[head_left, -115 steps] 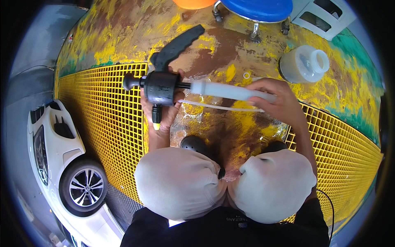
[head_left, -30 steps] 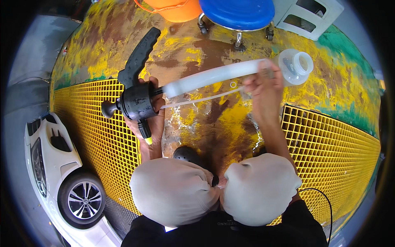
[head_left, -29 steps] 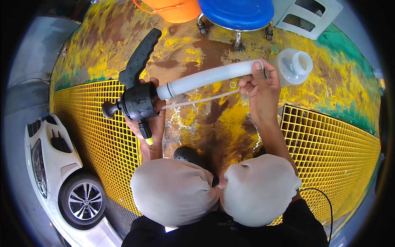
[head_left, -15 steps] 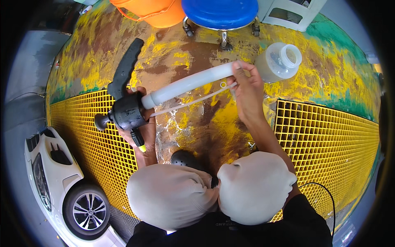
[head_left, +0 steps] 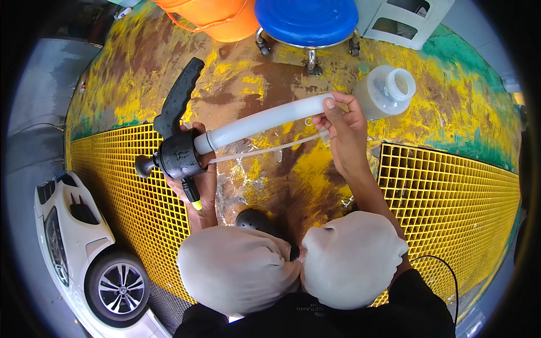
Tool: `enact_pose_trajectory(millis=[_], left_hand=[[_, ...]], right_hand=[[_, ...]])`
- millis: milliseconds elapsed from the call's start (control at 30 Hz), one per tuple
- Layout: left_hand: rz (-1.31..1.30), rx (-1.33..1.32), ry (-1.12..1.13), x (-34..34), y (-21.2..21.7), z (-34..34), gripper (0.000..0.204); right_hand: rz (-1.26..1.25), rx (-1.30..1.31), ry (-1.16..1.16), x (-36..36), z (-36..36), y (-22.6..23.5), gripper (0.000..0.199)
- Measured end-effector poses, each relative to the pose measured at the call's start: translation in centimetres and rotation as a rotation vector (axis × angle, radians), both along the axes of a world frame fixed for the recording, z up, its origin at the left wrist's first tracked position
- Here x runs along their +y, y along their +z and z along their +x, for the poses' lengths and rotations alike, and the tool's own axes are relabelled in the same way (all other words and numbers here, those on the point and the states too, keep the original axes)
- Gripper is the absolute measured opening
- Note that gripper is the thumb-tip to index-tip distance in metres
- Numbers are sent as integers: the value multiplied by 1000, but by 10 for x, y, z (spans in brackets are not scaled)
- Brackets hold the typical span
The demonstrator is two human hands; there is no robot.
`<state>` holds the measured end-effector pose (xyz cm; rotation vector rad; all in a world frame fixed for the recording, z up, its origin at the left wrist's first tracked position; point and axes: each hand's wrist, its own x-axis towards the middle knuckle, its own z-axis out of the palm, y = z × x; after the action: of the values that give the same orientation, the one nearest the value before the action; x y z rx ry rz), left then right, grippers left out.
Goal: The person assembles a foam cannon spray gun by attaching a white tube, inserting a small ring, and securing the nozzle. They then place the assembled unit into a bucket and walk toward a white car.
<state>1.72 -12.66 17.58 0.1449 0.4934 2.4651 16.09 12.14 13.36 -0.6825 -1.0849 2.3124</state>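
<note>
A black sprayer pump head (head_left: 181, 153) lies sideways in my left hand (head_left: 202, 188), whose fingers wrap it from beneath and behind. Its curved black handle (head_left: 181, 93) points up and away, and a black nozzle with a yellow tip (head_left: 192, 194) points toward me. From the head a thick white pump tube (head_left: 265, 122) runs right, with a thin clear suction hose (head_left: 270, 149) below it. My right hand (head_left: 345, 121) pinches the tube's far end between thumb and fingers. Just beyond that hand stands an open translucent bottle (head_left: 376, 93), apparently with some liquid inside.
A blue wheeled stool (head_left: 307, 19), an orange bucket (head_left: 217, 19) and a grey crate (head_left: 403, 22) stand at the back. Yellow floor gratings (head_left: 445, 197) flank the paint-worn floor (head_left: 304, 186). A white car (head_left: 73, 225) is at left; a black cable (head_left: 448, 265) lies at right.
The whole scene has shifted slightly down and right in view. My right thumb has slid nearer the tube's tip; my left hand keeps its hold on the pump head.
</note>
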Motion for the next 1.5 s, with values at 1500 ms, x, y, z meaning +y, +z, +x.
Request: enact_pose_trajectory(millis=[1500], left_hand=[[383,-570,7,-13,8,8,41]], right_hand=[[779,436,209,0,12,86,36]])
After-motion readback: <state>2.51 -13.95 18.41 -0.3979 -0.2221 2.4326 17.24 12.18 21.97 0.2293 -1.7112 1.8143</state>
